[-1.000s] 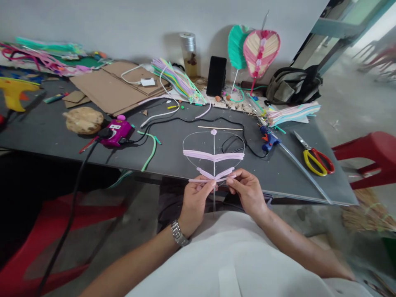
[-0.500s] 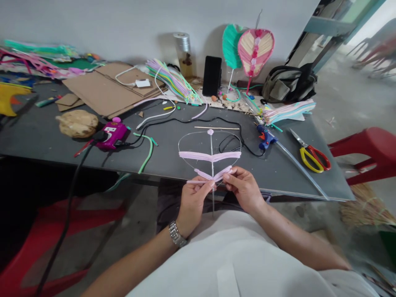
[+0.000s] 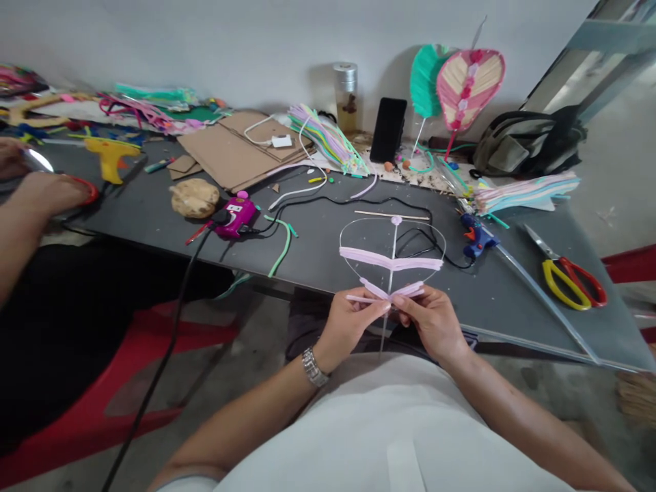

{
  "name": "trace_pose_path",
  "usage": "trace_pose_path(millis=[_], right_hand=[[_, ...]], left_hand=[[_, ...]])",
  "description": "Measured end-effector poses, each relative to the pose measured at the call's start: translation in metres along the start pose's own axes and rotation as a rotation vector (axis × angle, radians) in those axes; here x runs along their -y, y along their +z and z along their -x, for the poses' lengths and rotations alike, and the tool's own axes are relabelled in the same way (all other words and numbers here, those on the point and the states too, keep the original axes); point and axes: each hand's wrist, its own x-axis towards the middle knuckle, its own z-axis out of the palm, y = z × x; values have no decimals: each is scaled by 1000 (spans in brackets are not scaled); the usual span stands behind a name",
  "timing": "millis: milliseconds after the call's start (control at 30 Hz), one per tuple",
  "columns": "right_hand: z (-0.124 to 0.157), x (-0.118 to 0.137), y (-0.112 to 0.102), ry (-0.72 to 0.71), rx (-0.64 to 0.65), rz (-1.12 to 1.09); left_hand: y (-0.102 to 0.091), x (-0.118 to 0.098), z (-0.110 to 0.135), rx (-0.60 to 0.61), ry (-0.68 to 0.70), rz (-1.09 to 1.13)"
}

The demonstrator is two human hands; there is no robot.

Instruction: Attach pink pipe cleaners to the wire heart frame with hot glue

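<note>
I hold a heart-shaped wire frame [image 3: 348, 232] on a thin stick over the near edge of the dark table [image 3: 154, 219]. Pale pink pipe cleaners [image 3: 392, 262] cross it in two rows. My left hand [image 3: 348, 324], with a watch on the wrist, pinches the left end of a loose pink pipe cleaner [image 3: 359, 299] at the frame's lower part. My right hand [image 3: 433, 321] pinches the right side of the same lower strands next to the stick. Both hands have their fingers closed on the work.
On the table lie a purple glue gun [image 3: 236, 213] with a black cord, a blue glue gun [image 3: 476, 236], scissors [image 3: 568, 273], cardboard [image 3: 230, 147], bundles of pipe cleaners [image 3: 328, 137], a phone [image 3: 388, 130] and finished leaf shapes [image 3: 469, 82]. Another person's hands [image 3: 31, 184] work at far left. Red chairs stand below.
The view has swung to the left, so another person's hands now show at the left. My hands stay pinched on the lower pink strands of the frame.
</note>
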Motion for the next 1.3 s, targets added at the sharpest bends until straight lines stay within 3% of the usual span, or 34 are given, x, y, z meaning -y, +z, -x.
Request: trace_pose_path(millis=[367, 600, 833, 1067, 1300], right_hand=[[-3, -1, -5, 6, 64, 25], [-4, -2, -5, 12, 73, 12], [-5, 0, -5, 15, 66, 0], [-5, 2, -3, 7, 66, -8], [-5, 4, -3, 6, 58, -6]], left_hand=[[-26, -14, -11, 159, -30, -141], [-30, -15, -18, 127, 3, -147], [-23, -12, -18, 88, -10, -62], [-12, 10, -13, 4, -57, 70], [-6, 5, -9, 49, -51, -69]])
